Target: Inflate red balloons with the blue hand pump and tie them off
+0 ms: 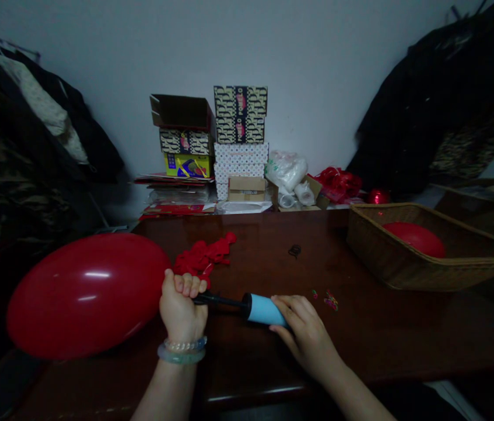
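A large inflated red balloon [91, 295] stretches out to the left, its neck end inside my left hand [184, 304]. That hand is closed in a fist where the balloon meets the black nozzle end of a hand balloon pump [266, 309]. The fist hides the joint between them. My right hand [301, 327] wraps round the pump's light blue barrel, and a length of black rod shows between the two hands. Just beyond my left fist lies a pile of limp red balloons [203, 255].
At the right, a wicker basket [398, 272] holds another red balloon [417, 238]. Small coloured bands [331, 300] and a black loop of cord [294, 251] lie on the dark wooden table [255, 368]. Stacked boxes [241, 161] and plastic bags [287, 171] stand behind it.
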### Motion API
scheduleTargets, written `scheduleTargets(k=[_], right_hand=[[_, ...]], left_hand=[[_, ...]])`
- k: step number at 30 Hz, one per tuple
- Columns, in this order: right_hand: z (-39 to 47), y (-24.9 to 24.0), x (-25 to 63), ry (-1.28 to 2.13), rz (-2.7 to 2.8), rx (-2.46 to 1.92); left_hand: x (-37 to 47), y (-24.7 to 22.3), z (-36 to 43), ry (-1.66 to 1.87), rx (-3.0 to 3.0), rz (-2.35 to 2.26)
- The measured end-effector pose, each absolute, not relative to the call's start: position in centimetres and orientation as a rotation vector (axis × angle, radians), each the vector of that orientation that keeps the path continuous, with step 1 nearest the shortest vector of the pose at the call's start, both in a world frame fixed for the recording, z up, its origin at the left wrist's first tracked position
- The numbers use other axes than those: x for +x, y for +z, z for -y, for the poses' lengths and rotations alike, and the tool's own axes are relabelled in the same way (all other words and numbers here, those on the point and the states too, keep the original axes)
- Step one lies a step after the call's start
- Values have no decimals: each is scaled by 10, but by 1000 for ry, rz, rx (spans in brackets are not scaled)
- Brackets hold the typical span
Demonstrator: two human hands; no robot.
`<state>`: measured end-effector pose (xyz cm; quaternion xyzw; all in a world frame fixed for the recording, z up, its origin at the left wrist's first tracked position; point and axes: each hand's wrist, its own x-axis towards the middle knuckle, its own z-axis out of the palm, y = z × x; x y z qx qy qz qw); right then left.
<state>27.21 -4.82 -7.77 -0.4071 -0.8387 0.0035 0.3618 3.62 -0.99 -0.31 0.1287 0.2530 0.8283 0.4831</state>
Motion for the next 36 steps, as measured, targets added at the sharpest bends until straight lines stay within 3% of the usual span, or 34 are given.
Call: scheduleTargets(k=[8,26,36], right_hand=[[56,-78,251,65,2178,-1074],[38,-71,284,37,2173,-951],[55,-76,255,76,2152,-1008]], left_hand=[[56,-17,14,1920,357,-639],[20,12,10,2069,314,-607],[47,-11,15,1952,347,-641]])
